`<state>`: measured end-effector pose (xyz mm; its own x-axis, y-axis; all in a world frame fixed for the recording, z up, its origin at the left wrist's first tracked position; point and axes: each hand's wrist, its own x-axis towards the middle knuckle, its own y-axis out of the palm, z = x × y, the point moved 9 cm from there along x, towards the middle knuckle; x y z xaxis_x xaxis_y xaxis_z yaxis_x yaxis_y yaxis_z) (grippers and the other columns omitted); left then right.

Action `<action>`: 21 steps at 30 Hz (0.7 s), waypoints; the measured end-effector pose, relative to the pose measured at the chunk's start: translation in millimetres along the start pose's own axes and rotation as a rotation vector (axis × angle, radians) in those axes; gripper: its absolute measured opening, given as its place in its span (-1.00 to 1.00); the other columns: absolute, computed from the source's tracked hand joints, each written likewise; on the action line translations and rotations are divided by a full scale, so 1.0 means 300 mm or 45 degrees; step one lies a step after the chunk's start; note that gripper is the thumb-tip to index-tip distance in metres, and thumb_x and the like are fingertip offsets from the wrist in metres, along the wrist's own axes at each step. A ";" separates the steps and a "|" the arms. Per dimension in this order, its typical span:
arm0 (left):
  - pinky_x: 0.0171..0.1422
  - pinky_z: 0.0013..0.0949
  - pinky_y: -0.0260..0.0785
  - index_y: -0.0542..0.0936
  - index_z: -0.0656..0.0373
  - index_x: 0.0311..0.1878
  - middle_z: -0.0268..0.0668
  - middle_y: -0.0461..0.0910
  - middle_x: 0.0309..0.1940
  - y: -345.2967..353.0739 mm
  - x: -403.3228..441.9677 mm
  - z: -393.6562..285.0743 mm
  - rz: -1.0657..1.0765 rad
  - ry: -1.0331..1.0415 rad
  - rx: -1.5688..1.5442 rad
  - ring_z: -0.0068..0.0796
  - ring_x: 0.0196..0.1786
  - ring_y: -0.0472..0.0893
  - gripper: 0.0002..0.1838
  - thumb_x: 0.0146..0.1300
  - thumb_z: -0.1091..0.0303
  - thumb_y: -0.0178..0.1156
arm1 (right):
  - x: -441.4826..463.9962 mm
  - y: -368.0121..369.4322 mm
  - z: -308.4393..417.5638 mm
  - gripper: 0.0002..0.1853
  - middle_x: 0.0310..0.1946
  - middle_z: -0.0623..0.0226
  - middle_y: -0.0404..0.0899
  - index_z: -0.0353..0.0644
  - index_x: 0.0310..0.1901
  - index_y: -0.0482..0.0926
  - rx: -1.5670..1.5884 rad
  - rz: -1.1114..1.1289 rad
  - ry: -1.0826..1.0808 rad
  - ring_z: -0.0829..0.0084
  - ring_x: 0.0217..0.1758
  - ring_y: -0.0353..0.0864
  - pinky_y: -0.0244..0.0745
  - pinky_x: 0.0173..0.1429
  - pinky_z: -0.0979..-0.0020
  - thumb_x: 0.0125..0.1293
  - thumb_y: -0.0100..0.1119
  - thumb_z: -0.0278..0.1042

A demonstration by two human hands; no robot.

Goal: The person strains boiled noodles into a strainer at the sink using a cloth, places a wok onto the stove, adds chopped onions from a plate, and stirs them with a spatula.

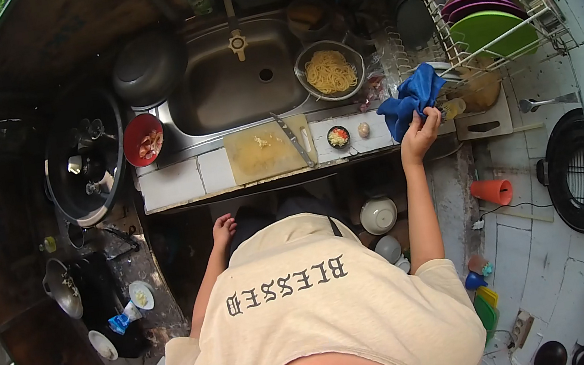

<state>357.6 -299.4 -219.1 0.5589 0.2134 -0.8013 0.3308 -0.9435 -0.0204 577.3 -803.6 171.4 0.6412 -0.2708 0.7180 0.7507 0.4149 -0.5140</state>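
My right hand point(421, 137) is raised at the right end of the counter, its fingers closed on a blue cloth point(414, 98) that hangs in folds. My left hand point(224, 229) is low in front of the counter edge, fingers loosely apart and holding nothing. Between them on the white tiles lies a yellowish cutting board point(254, 159) with chopped bits and a knife point(291, 139) across its right side. Beside the board are a small bowl point(338, 137) of chopped red and green pieces and a small round bulb point(364, 129), perhaps garlic.
Behind the board is a steel sink point(222, 117) with a faucet point(236, 43). A strainer point(302, 75) of noodles stands at its right, a red bowl point(129, 142) at its left. A rack point(512, 36) of plates is at upper right. Glasses sit in a black basin point(54, 180).
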 end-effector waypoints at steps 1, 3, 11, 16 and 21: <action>-0.22 -0.56 0.35 0.46 0.07 0.03 -0.44 0.55 -0.24 0.021 -0.009 -0.019 0.024 -0.007 0.034 -0.66 -0.28 0.52 -0.74 0.27 0.37 0.05 | 0.016 -0.004 0.003 -0.86 -0.29 0.13 0.33 -0.29 -0.23 0.32 0.065 0.017 0.058 0.14 -0.26 0.38 0.31 -0.16 0.28 0.19 0.05 -0.58; -0.20 -0.55 0.34 0.45 0.07 0.03 -0.44 0.55 -0.22 0.085 -0.027 -0.066 0.148 0.011 0.115 -0.66 -0.25 0.52 -0.74 0.29 0.34 0.04 | 0.045 0.004 0.020 -0.86 -0.33 0.19 0.34 -0.27 -0.24 0.33 0.202 0.053 0.167 0.25 -0.30 0.37 0.31 -0.22 0.35 0.20 0.06 -0.57; -0.01 -0.50 0.32 0.39 0.09 0.12 -0.37 0.50 -0.04 0.341 -0.318 -0.437 0.494 0.281 0.161 -0.62 -0.06 0.48 -0.68 0.33 0.27 0.01 | 0.121 0.186 0.383 -0.84 -0.37 0.51 0.31 -0.14 -0.18 0.29 1.079 0.421 0.431 0.72 -0.39 0.29 0.27 -0.41 0.67 0.28 0.06 -0.46; 0.17 -0.38 0.27 0.31 0.17 0.19 -0.28 0.38 0.09 0.303 -0.636 -0.829 0.265 0.967 0.030 -0.45 0.11 0.41 -0.54 0.22 0.35 0.11 | -0.004 0.337 0.827 -0.82 -0.37 0.51 0.32 -0.13 -0.18 0.26 1.452 0.830 0.352 0.73 -0.40 0.26 0.20 -0.36 0.68 0.27 0.05 -0.51; 0.33 -0.16 0.10 0.00 0.06 0.34 -0.23 0.04 0.30 0.039 -0.895 -0.978 -0.512 1.348 0.187 -0.23 0.35 0.09 -0.03 -0.10 0.27 0.40 | -0.327 0.416 1.270 -0.79 -0.39 0.48 0.29 -0.17 -0.18 0.24 1.753 1.407 0.235 0.71 -0.41 0.26 0.17 -0.33 0.68 0.24 0.05 -0.59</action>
<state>434.5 -293.4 171.3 0.8159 0.5481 0.1841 0.5779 -0.7639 -0.2872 547.7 -394.3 215.5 0.7884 0.5683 0.2356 -0.6042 0.7873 0.1227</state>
